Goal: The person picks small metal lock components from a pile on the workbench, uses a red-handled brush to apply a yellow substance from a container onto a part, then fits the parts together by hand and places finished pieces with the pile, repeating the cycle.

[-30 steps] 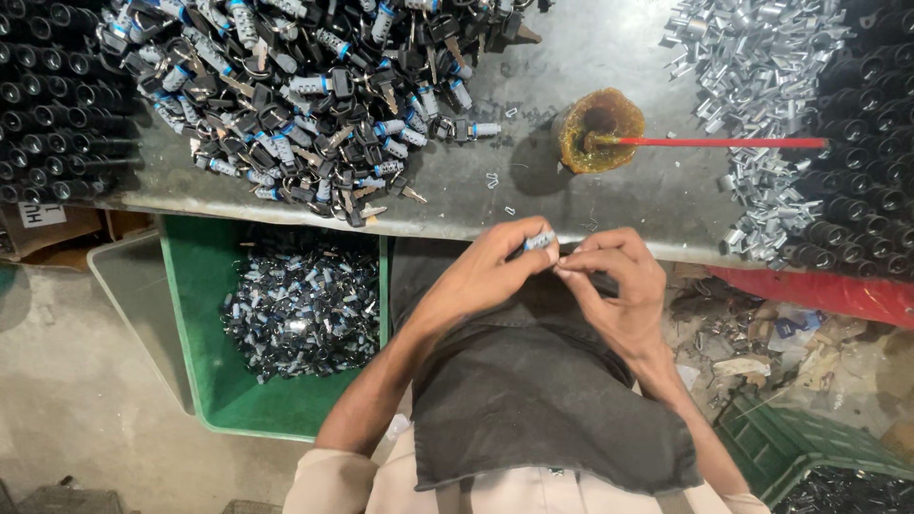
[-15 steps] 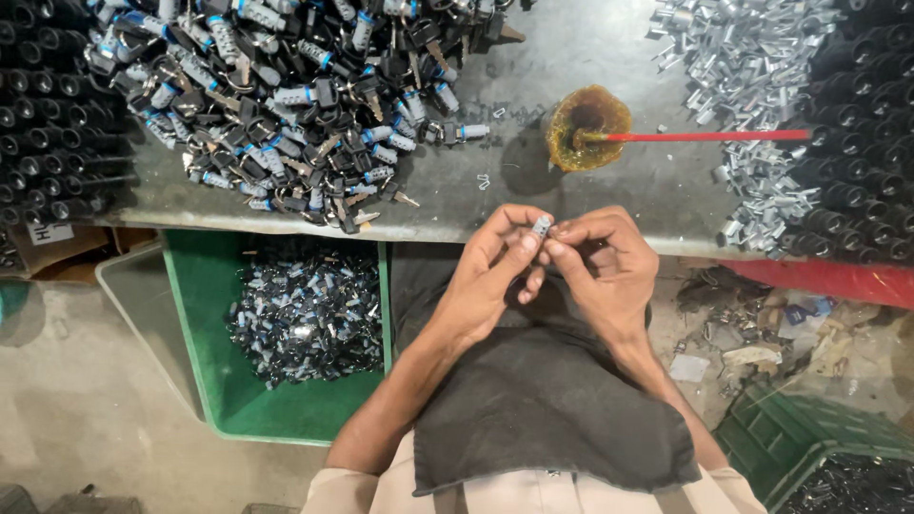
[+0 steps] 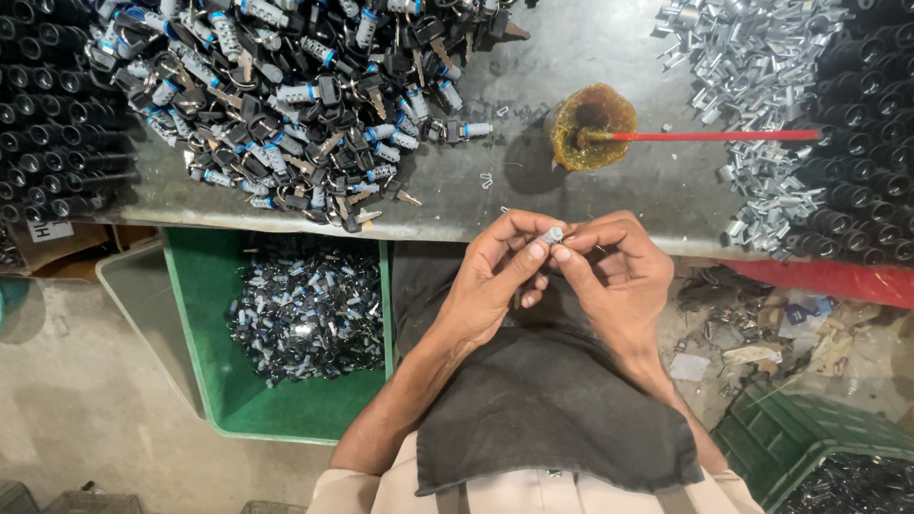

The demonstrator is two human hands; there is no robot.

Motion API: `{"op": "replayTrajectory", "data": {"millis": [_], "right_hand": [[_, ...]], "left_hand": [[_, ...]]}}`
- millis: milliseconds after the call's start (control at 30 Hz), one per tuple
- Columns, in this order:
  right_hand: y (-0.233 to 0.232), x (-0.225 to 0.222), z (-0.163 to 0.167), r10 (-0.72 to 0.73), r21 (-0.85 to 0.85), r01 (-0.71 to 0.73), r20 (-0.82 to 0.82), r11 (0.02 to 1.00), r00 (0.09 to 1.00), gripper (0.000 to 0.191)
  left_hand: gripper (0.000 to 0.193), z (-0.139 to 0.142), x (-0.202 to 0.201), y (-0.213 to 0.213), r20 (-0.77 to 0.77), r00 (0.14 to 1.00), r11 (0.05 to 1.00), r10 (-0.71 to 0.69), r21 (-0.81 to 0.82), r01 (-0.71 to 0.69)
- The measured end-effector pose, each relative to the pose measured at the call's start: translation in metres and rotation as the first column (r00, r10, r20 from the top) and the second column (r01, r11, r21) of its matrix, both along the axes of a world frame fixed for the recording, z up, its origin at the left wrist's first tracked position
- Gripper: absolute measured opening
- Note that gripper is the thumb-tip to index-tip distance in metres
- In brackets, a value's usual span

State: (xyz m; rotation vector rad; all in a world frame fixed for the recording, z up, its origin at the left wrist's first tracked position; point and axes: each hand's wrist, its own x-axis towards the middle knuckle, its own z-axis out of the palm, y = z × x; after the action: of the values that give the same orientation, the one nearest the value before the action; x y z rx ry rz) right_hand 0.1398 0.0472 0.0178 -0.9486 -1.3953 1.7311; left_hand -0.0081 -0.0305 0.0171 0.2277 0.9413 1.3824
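Observation:
My left hand [image 3: 495,276] and my right hand [image 3: 609,276] meet at the near edge of the grey workbench [image 3: 533,190], above a dark cloth [image 3: 543,409] on my lap. Between the fingertips of both hands sits a small silver lock cylinder [image 3: 551,234]. The left thumb and forefinger pinch it from the left; the right fingers press on it from the right. Most of the part is hidden by the fingers.
A big heap of lock cylinders with keys [image 3: 286,95] covers the bench's left. A small grease-stained cup [image 3: 590,124] holds a red stick [image 3: 714,136]. Silver metal clips [image 3: 762,86] lie right, black tubes [image 3: 57,124] stacked left. A green crate [image 3: 295,333] holds finished parts.
Both hands have stayed together on the small cylinder, shifting slightly toward the bench edge while the fingers work it. Nothing else moved.

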Motion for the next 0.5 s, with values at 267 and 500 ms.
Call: {"op": "replayTrajectory", "data": {"millis": [267,500], "right_hand": [[0.001,0.009,-0.008,0.056,-0.083,-0.059,-0.039,0.995,0.998,0.018],[0.053,0.006,0.000,-0.160,-0.219,0.113,-0.210,0.969,0.965,0.048]], "left_hand": [[0.028,-0.002,-0.004,-0.002,0.007,1.000,1.000,-0.016,-0.007,0.016],[0.028,0.003,-0.018,0.000,-0.103,0.994,0.999,-0.034,0.015,0.036]]}}
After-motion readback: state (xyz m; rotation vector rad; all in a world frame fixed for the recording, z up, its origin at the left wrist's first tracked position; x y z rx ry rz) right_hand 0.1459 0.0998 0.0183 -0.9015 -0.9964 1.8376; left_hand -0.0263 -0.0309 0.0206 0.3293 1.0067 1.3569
